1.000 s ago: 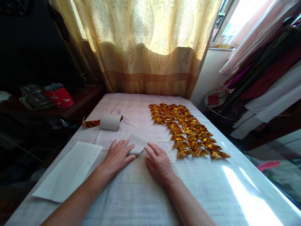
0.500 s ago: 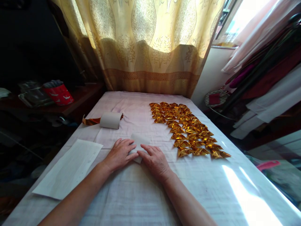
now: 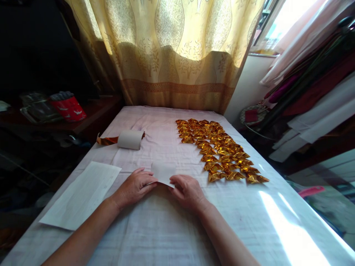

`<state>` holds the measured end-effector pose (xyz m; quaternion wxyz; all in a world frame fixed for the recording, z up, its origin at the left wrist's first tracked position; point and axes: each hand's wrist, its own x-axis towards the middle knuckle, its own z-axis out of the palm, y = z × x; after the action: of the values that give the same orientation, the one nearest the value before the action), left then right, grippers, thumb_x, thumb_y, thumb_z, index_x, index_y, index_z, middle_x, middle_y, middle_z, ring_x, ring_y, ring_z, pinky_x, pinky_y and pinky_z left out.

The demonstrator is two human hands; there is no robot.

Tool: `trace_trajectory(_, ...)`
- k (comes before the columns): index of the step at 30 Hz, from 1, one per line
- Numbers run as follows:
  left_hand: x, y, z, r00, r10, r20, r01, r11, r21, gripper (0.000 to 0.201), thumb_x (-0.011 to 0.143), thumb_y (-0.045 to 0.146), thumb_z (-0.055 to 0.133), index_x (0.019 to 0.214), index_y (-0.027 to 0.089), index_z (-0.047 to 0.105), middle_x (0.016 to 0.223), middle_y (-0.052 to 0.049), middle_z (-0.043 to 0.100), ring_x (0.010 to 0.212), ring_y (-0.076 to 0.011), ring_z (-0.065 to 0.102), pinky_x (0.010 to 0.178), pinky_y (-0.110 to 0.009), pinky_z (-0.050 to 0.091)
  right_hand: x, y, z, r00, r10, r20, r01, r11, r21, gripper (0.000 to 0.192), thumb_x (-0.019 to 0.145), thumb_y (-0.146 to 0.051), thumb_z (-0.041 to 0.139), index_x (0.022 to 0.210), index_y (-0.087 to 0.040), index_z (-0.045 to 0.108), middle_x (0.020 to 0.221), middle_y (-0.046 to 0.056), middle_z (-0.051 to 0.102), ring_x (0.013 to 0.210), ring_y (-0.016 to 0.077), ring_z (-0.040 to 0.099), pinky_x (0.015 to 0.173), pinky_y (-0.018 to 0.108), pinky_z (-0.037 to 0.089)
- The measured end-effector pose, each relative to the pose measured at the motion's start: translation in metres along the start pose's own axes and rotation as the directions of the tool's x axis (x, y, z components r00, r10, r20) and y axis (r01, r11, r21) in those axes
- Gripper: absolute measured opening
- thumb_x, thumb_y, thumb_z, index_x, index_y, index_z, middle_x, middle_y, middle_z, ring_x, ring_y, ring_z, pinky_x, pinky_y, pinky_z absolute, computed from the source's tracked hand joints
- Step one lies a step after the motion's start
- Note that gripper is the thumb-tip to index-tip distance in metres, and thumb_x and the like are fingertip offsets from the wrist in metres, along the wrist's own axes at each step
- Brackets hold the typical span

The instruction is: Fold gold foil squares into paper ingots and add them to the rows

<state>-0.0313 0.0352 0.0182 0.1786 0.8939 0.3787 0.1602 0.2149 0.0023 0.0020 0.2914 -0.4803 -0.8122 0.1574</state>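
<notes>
A small white paper sheet (image 3: pixel 163 173) lies on the cloth-covered counter (image 3: pixel 166 229), apparently pinched at its near corners by the left hand (image 3: pixel 133 187) and right hand (image 3: pixel 188 192). Uneven pulls could skew its crease. Both forearms angle inward, palms down; gold folded pieces (image 3: pixel 222 151) sit at two o'clock.

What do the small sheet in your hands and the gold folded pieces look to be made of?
Small sheet: thin matte whitish paper, apparently; it lies flat, its near edge pinched by the left hand and right hand. Gold folded pieces: likely foil-faced paper, with shiny metallic glints and sharp creases.
</notes>
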Motion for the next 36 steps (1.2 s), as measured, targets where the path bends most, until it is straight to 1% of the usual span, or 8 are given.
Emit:
trace_trajectory(5, 0.002, 0.023, -0.002, 0.984, -0.177, 0.011, 0.177, 0.984, -0.031, 0.029, 0.096, 0.038, 0.047, 0.092, 0.025, 0.072, 0.081, -0.001, 0.074, 0.076, -0.0179, 0.068, 0.071, -0.026, 0.048, -0.002, -0.012, -0.012, 0.973, 0.166, 0.159, -0.168, 0.986, -0.003, 0.016, 0.091, -0.022, 0.055, 0.087, -0.023, 0.071, 0.076, 0.000, 0.072, 0.070, 0.0136, 0.064, 0.064, 0.022, 0.040)
trace_trajectory(11, 0.021, 0.025, 0.000, 0.925, -0.381, -0.003, 0.381, 0.925, 0.007, 0.037, 0.089, 0.031, 0.056, 0.125, 0.026, 0.063, 0.107, -0.004, 0.076, 0.095, -0.0219, 0.070, 0.081, -0.029, 0.049, 0.015, -0.015, -0.015, 0.935, 0.327, 0.140, -0.301, 0.937, -0.176, 0.012, 0.089, -0.025, 0.061, 0.082, -0.023, 0.072, 0.084, 0.002, 0.070, 0.078, 0.0149, 0.063, 0.065, 0.023, 0.037)
trace_trajectory(14, 0.031, 0.023, -0.001, 0.922, -0.386, 0.010, 0.383, 0.918, 0.099, 0.042, 0.088, 0.032, 0.058, 0.129, 0.023, 0.062, 0.113, -0.007, 0.072, 0.102, -0.0239, 0.067, 0.087, -0.031, 0.049, 0.021, -0.014, -0.015, 0.916, 0.378, 0.133, -0.343, 0.911, -0.229, 0.009, 0.087, -0.025, 0.063, 0.090, -0.023, 0.072, 0.090, 0.003, 0.071, 0.083, 0.0169, 0.063, 0.068, 0.025, 0.039)
trace_trajectory(18, 0.036, 0.021, -0.002, 0.933, -0.357, 0.033, 0.345, 0.919, 0.189, 0.029, 0.086, 0.032, 0.062, 0.113, 0.023, 0.068, 0.102, -0.006, 0.068, 0.097, -0.0241, 0.064, 0.082, -0.032, 0.048, 0.026, -0.010, -0.016, 0.895, 0.429, 0.125, -0.383, 0.880, -0.280, 0.022, 0.084, -0.028, 0.067, 0.106, -0.024, 0.069, 0.100, 0.005, 0.069, 0.088, 0.0196, 0.064, 0.071, 0.027, 0.041)
trace_trajectory(22, 0.036, 0.018, -0.001, 0.943, -0.332, -0.019, 0.329, 0.924, 0.193, 0.019, 0.083, 0.030, 0.068, 0.101, 0.022, 0.068, 0.099, -0.005, 0.064, 0.095, -0.0231, 0.061, 0.082, -0.033, 0.046, 0.036, -0.008, -0.021, 0.866, 0.466, 0.182, -0.391, 0.857, -0.335, 0.017, 0.082, -0.030, 0.069, 0.098, -0.025, 0.070, 0.099, 0.005, 0.067, 0.088, 0.0215, 0.065, 0.068, 0.028, 0.040)
trace_trajectory(30, 0.035, 0.012, 0.005, 0.967, -0.250, -0.053, 0.254, 0.963, 0.088, 0.010, 0.080, 0.022, 0.069, 0.086, 0.022, 0.061, 0.099, -0.003, 0.065, 0.099, -0.0232, 0.058, 0.087, -0.036, 0.043, 0.049, -0.011, -0.025, 0.846, 0.469, 0.253, -0.368, 0.857, -0.359, 0.012, 0.079, -0.025, 0.068, 0.091, -0.024, 0.069, 0.094, 0.005, 0.066, 0.082, 0.0199, 0.064, 0.062, 0.027, 0.037)
trace_trajectory(33, 0.034, 0.008, 0.009, 0.977, -0.199, -0.081, 0.201, 0.979, 0.023, 0.011, 0.080, 0.019, 0.066, 0.088, 0.022, 0.058, 0.098, -0.002, 0.067, 0.099, -0.0222, 0.059, 0.088, -0.036, 0.043, 0.049, -0.008, -0.026, 0.853, 0.449, 0.266, -0.367, 0.879, -0.304, 0.022, 0.078, -0.024, 0.069, 0.099, -0.025, 0.070, 0.096, 0.004, 0.066, 0.082, 0.0187, 0.064, 0.064, 0.026, 0.038)
trace_trajectory(36, 0.032, 0.004, 0.014, 0.979, -0.172, -0.109, 0.168, 0.985, -0.051, 0.009, 0.081, 0.020, 0.063, 0.087, 0.022, 0.058, 0.090, -0.001, 0.067, 0.091, -0.0202, 0.060, 0.086, -0.035, 0.044, 0.051, -0.001, -0.029, 0.853, 0.433, 0.291, -0.390, 0.900, -0.194, 0.014, 0.075, -0.023, 0.070, 0.089, -0.024, 0.072, 0.090, 0.002, 0.066, 0.079, 0.0161, 0.062, 0.066, 0.024, 0.039)
